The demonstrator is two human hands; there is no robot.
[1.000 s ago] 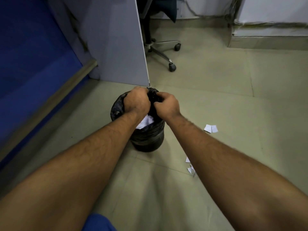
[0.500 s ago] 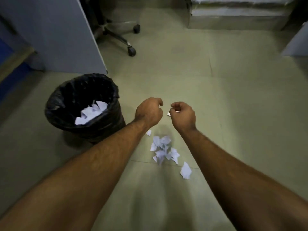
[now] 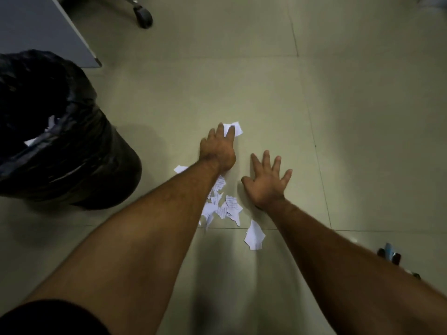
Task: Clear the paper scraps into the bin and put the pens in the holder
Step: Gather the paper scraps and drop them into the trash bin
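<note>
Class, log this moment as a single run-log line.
left hand: on far scrap | right hand: open, empty | pile: on floor | bin: left

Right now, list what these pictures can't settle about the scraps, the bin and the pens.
- Scraps: part of the heap lies under the left forearm in the head view, so no count is possible.
- Bin: its left side is cut off by the frame edge; the dark liner hides most of what is inside.
- Objects at the right edge: blurred and partly behind the right forearm; pens or not, cannot tell.
- Holder: not in view.
</note>
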